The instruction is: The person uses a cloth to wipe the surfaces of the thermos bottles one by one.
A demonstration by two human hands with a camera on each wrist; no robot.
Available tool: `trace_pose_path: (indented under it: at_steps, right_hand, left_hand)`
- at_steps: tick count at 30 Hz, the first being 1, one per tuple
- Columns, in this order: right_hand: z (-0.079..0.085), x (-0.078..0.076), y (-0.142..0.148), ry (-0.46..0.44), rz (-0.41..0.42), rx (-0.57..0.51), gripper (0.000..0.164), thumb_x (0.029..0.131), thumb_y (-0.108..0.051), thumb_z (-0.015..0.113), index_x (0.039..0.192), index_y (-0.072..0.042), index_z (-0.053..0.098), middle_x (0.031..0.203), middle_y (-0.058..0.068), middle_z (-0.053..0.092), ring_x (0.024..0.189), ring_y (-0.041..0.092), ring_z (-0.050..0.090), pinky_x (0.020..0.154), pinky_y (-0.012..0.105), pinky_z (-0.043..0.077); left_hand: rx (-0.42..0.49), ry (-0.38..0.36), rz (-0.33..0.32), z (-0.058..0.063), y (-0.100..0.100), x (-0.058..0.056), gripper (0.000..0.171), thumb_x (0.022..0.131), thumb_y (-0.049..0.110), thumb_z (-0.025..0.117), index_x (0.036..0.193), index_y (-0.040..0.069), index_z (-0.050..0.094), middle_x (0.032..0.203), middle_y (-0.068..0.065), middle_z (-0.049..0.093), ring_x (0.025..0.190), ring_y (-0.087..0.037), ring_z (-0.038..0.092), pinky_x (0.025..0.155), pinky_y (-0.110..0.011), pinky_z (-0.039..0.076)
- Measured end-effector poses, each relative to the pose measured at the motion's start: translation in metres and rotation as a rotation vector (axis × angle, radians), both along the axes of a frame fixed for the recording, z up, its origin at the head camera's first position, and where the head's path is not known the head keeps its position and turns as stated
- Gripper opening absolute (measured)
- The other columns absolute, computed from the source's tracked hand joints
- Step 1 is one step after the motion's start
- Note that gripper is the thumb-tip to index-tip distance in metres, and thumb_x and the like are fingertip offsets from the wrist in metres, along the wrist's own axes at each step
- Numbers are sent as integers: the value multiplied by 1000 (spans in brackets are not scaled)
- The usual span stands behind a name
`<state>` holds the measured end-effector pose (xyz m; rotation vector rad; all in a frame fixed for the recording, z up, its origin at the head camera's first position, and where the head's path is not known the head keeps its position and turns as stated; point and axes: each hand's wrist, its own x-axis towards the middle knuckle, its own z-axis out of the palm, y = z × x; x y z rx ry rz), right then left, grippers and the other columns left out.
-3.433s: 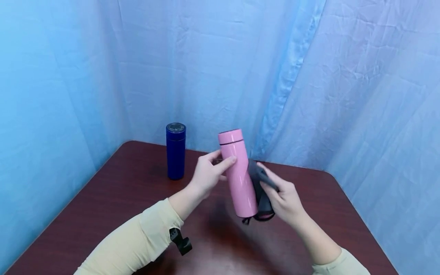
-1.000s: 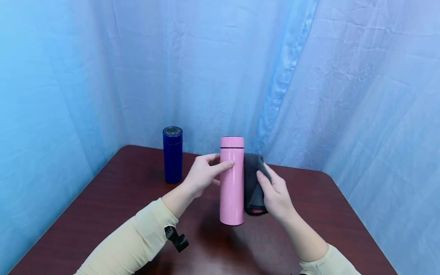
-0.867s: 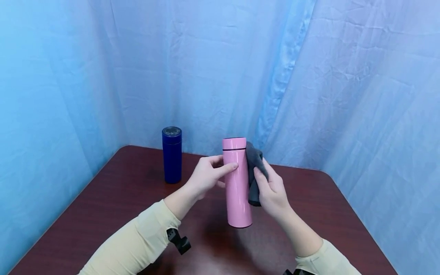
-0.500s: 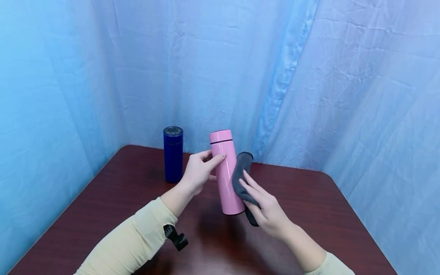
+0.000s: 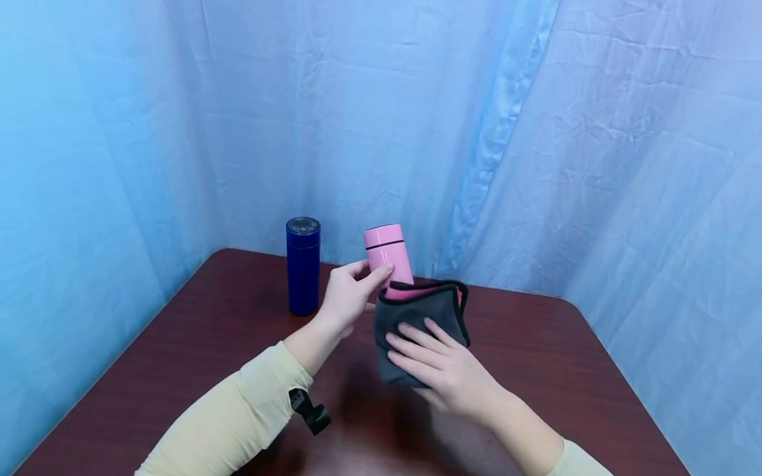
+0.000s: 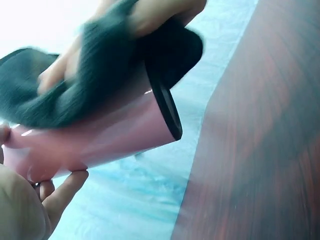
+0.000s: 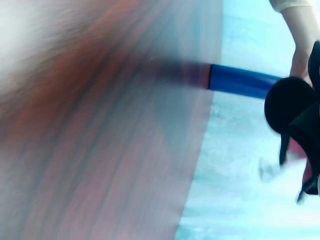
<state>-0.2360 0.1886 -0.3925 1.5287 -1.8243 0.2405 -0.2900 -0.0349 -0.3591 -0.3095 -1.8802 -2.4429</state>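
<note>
Maroon table (image 5: 536,357), blue curtains (image 5: 369,119); left fingers (image 5: 356,268) round pink bottle (image 5: 395,259), right fingers (image 5: 415,351) straight on cloth (image 5: 437,307)

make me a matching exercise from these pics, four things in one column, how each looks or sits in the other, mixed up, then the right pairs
Things
1. blue bottle
2. grey cloth
3. pink bottle
4. table

Descriptions
A. tilted, held by the left hand
B. dark reddish-brown and flat
C. upright, touched by neither hand
D. black-edged, touched by the right hand

Pairs: 1-C, 2-D, 3-A, 4-B
</note>
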Motion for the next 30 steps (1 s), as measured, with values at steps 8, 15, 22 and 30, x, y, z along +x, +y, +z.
trace_pose_path:
  at_steps: [8,15,22,30]
  right_hand:
    - [14,-10,3,-36,17,-136,33,108,-13,47,128,4,67,138,26,59,131,47,51,109,57,38]
    - [9,1,-4,94,46,21,33,110,-14,45,132,0,66,139,23,59,128,42,56,105,67,39]
    - [-4,-4,16,-388,22,-291,36,107,-10,50,138,7,57,149,30,46,141,38,43,114,35,35]
    - [13,-7,18,-1147,-191,-718,39,111,-21,43,148,-11,52,120,18,66,96,24,70,80,35,59]
  left_hand:
    - [-23,-36,-65,2,1,2,57,95,36,74,139,3,58,125,-16,65,101,-27,69,72,-51,61]
    - [-31,-34,-94,2,-3,-1,57,96,36,72,141,4,58,127,-15,64,109,-26,65,76,-50,61]
    - [-61,61,-155,4,-5,-1,48,99,33,69,137,5,59,122,-16,63,106,-29,65,79,-52,60]
    - [-261,209,-169,-8,9,7,47,97,31,72,138,10,62,113,-11,69,96,-26,66,73,-41,60]
